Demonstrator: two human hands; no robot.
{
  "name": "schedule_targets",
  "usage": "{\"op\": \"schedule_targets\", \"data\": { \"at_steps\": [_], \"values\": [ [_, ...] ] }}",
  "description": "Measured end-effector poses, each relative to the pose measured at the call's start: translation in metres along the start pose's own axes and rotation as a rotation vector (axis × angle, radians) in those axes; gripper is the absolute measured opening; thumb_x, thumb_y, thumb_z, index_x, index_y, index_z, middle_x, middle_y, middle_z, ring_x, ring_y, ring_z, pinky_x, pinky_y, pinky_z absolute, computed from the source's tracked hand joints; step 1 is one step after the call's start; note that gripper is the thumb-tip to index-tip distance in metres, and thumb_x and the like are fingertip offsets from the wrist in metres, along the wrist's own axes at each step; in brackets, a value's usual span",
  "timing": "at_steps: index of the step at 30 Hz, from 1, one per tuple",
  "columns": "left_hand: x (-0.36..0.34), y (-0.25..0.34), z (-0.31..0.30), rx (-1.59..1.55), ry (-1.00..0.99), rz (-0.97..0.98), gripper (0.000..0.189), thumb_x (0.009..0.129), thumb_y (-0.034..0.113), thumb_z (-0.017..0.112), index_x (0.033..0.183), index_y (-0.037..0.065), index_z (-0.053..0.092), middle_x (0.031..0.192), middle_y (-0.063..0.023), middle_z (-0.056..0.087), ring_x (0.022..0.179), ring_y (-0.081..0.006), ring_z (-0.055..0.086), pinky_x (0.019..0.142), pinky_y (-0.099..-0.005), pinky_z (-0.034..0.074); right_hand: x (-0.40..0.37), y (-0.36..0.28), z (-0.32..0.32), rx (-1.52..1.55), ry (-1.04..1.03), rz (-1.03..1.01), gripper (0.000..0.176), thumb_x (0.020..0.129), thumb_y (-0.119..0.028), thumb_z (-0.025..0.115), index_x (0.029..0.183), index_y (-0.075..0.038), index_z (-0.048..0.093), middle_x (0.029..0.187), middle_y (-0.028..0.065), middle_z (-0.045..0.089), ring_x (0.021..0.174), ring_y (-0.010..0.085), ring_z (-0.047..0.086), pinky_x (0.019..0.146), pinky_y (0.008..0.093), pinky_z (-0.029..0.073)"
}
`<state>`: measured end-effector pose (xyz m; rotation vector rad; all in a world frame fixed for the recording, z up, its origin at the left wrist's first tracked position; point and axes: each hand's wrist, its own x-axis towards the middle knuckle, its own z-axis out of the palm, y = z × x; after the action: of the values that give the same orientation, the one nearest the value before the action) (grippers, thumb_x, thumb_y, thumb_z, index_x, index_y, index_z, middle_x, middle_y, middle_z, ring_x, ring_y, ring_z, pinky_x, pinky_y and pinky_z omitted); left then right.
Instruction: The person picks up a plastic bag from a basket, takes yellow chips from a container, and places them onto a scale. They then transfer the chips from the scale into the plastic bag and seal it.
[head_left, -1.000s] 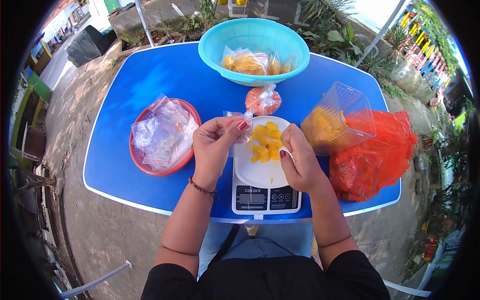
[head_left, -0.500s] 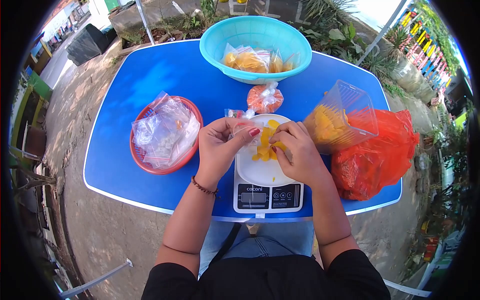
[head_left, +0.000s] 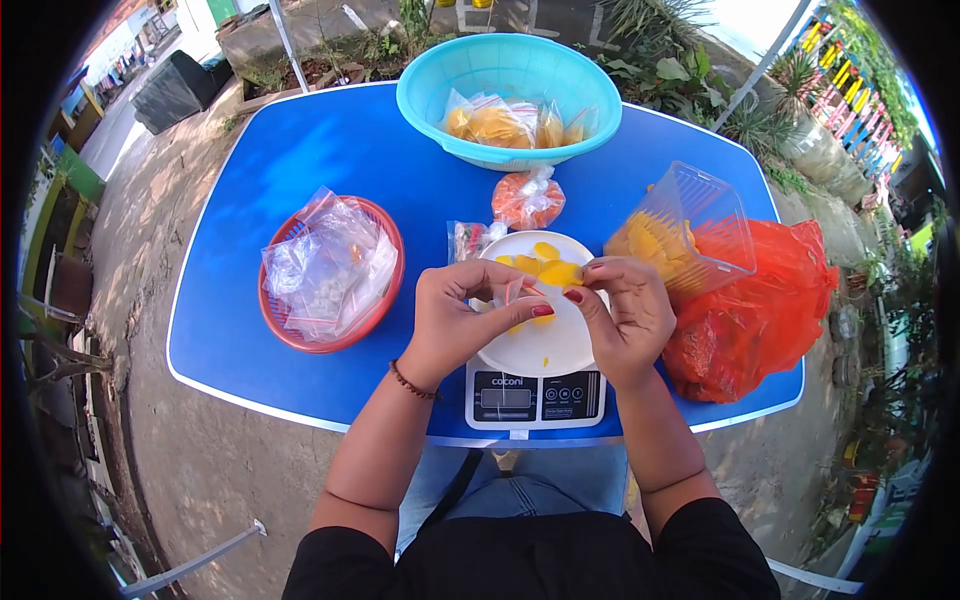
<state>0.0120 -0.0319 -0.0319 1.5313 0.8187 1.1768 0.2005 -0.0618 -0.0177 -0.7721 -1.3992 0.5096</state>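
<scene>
My left hand (head_left: 462,318) is closed on a small clear zip bag (head_left: 512,290), held above the white plate (head_left: 520,358). My right hand (head_left: 628,310) pinches a yellow chip (head_left: 562,274) between thumb and fingers, close to the bag's mouth. Several more yellow chips (head_left: 545,250) lie on the far part of the plate. Under the plate is a kitchen scale (head_left: 535,410), its display and buttons facing me. What is inside the bag is mostly hidden by my left fingers.
A red basket of plastic bags (head_left: 330,345) stands left. Ahead are a turquoise basin (head_left: 420,90) holding filled bags and a bag of orange food (head_left: 527,200). Right of the scale, a clear container of chips (head_left: 700,200) leans on a red plastic bag (head_left: 750,330).
My right hand has lifted a chip off the plate and turned toward the bag. My left hand has shifted slightly right and nearer to me with the bag.
</scene>
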Motion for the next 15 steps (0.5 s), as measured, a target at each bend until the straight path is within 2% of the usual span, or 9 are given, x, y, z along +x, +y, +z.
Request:
{"op": "schedule_targets", "data": {
  "at_steps": [3, 6, 9, 10, 11, 13, 15],
  "values": [
    [0.000, 0.002, 0.000, 0.018, -0.049, 0.016, 0.029, 0.078, 0.007, 0.085, 0.102, -0.002, 0.071, 0.093, -0.0077, 0.075, 0.085, -0.0109, 0.070, 0.076, -0.0249, 0.056, 0.010, 0.003, -0.010, -0.195, -0.301, -0.158, 0.026, 0.078, 0.007, 0.072, 0.103, 0.001, 0.066, 0.096, 0.0127, 0.066, 0.088, 0.0264, 0.066, 0.077, 0.0320, 0.052],
    [0.000, 0.007, 0.002, -0.076, -0.057, 0.004, 0.025, 0.083, 0.008, 0.081, 0.104, -0.001, 0.071, 0.096, -0.0076, 0.075, 0.086, -0.0111, 0.069, 0.078, -0.0262, 0.056, 0.018, -0.007, -0.013, -0.377, -0.415, -0.161, 0.023, 0.079, 0.001, 0.072, 0.101, -0.001, 0.069, 0.096, 0.0103, 0.066, 0.094, 0.0264, 0.061, 0.082, 0.0361, 0.048],
    [0.003, 0.006, 0.003, -0.284, 0.055, -0.023, 0.020, 0.090, 0.011, 0.074, 0.106, -0.001, 0.070, 0.101, -0.0091, 0.074, 0.091, -0.0124, 0.069, 0.080, -0.0281, 0.056, 0.016, -0.015, -0.001, -0.224, -0.176, 0.036, 0.023, 0.079, -0.002, 0.071, 0.101, -0.003, 0.069, 0.098, 0.0077, 0.066, 0.095, 0.0262, 0.056, 0.082, 0.0367, 0.045],
    [0.004, 0.004, 0.002, -0.365, 0.108, -0.032, 0.019, 0.093, 0.012, 0.071, 0.107, 0.000, 0.070, 0.102, -0.0098, 0.074, 0.093, -0.0130, 0.069, 0.081, -0.0288, 0.056, 0.014, -0.011, -0.003, -0.286, -0.243, 0.039, 0.023, 0.078, -0.003, 0.071, 0.101, -0.003, 0.070, 0.099, 0.0079, 0.065, 0.094, 0.0266, 0.056, 0.082, 0.0370, 0.045],
    [0.005, -0.006, -0.003, -0.221, 0.168, 0.004, 0.023, 0.101, 0.020, 0.061, 0.111, 0.001, 0.068, 0.104, -0.0123, 0.073, 0.097, -0.0184, 0.071, 0.084, -0.0317, 0.057, 0.013, -0.003, -0.006, -0.348, -0.310, 0.041, 0.024, 0.077, -0.003, 0.071, 0.101, -0.004, 0.070, 0.099, 0.0082, 0.064, 0.092, 0.0270, 0.056, 0.082, 0.0372, 0.045],
    [0.007, -0.002, -0.009, -0.478, 0.201, -0.109, 0.026, 0.102, 0.023, 0.057, 0.113, 0.002, 0.066, 0.106, -0.0138, 0.073, 0.097, -0.0229, 0.071, 0.085, -0.0345, 0.058, 0.013, 0.000, -0.007, -0.534, -0.491, -0.005, 0.027, 0.075, -0.009, 0.074, 0.102, -0.006, 0.071, 0.103, 0.0087, 0.060, 0.092, 0.0282, 0.055, 0.083, 0.0378, 0.046],
    [0.007, -0.001, -0.013, -0.632, 0.217, -0.167, 0.031, 0.103, 0.027, 0.051, 0.117, 0.002, 0.063, 0.110, -0.0165, 0.071, 0.098, -0.0304, 0.071, 0.085, -0.0405, 0.059, 0.009, -0.004, 0.000, -0.597, -0.566, -0.014, 0.028, 0.074, -0.013, 0.076, 0.102, -0.006, 0.071, 0.103, 0.0080, 0.059, 0.093, 0.0274, 0.054, 0.083, 0.0385, 0.046]
  ]
}}
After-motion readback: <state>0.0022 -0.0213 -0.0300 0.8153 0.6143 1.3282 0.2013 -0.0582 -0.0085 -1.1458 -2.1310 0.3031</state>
